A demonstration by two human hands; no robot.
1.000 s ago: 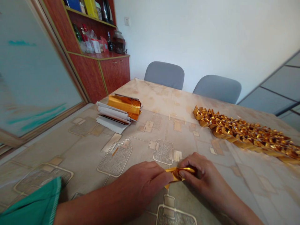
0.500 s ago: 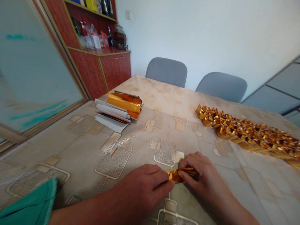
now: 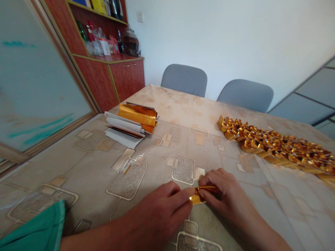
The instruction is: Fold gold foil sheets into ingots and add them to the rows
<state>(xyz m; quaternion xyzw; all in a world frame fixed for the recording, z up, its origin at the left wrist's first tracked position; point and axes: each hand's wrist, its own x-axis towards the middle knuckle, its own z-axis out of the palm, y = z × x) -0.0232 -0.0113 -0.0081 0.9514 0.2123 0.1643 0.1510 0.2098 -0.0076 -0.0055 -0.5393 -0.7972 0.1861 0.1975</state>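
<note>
A small folded piece of gold foil paper point(image 3: 198, 198) lies low over the near part of the table, between both hands. My left hand point(image 3: 167, 209) pinches its left end, with thumb and forefinger pressed together there. On the other end, my right hand point(image 3: 222, 190) has its thumb and curled fingers closed, and they hide part of the fold. To the right lie rows of finished gold foil folds point(image 3: 277, 144), packed closely together. At the back left rests a stack of loose gold foil sheets point(image 3: 141, 115) with white backs, slightly curled.
The table point(image 3: 157, 157) wears a patterned cloth. A small scrap point(image 3: 127, 168) lies left of the hands. Two grey chairs point(image 3: 184, 78) stand at the far edge. A red wooden cabinet point(image 3: 125, 76) with bottles and jars stands at the back left, beside a glass sliding door point(image 3: 39, 76).
My left fingers have shifted slightly right and up along the gold foil paper, and its near flap shows flatter. My right hand holds almost the same place. The view has moved a little.
</note>
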